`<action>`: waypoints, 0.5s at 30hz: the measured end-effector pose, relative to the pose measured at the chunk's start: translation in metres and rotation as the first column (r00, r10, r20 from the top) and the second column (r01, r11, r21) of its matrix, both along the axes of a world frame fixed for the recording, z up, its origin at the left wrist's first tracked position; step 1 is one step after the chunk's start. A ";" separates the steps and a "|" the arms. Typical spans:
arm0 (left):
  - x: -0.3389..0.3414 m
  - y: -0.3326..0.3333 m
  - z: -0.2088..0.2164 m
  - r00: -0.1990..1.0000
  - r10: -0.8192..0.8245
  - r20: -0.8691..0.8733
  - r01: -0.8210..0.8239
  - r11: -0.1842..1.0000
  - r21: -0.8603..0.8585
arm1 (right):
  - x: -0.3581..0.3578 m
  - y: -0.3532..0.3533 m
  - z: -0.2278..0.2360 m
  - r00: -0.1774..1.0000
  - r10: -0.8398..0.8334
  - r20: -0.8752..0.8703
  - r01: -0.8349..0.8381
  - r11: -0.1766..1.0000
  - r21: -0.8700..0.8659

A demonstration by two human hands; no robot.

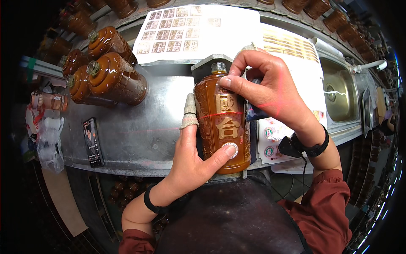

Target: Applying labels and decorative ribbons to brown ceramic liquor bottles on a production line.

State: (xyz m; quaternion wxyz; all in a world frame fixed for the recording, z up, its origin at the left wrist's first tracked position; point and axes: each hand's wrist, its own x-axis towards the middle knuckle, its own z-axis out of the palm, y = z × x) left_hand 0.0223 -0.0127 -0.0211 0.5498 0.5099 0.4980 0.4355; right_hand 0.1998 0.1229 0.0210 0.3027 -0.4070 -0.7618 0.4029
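A brown glass bottle (223,122) with gold raised characters lies on its back in front of me, its open glass neck pointing away. My left hand (188,154) grips its left side, thumb pressed on a round white sticker (229,150) near the base. A knitted cloth sleeve (190,112) covers one finger of that hand. My right hand (264,80) is closed, thumb and forefinger pinched together at the bottle's shoulder just below the neck; whatever lies between those fingertips is too small or hidden to name. Red light lines cross the bottle and right hand.
Several brown bottles (116,80) stand at the left on the metal table (156,110), near a phone (93,142). Sheets of dark square stickers (173,29) and gold strip stickers (292,46) lie beyond. A sink (338,93) with a tap is at the right.
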 end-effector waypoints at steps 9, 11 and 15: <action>0.000 0.002 -0.001 0.997 -0.002 0.077 0.004 1.000 -0.025 | 0.000 0.002 -0.003 1.000 0.012 -0.003 -0.012 1.000 -0.003; 0.002 0.002 -0.001 0.997 0.018 0.076 -0.017 1.000 -0.014 | -0.001 0.003 -0.001 1.000 0.010 -0.006 -0.010 0.999 -0.030; 0.000 0.004 0.001 0.995 -0.021 0.102 0.026 0.999 -0.044 | -0.001 0.003 -0.004 1.000 0.016 -0.022 -0.016 1.000 0.014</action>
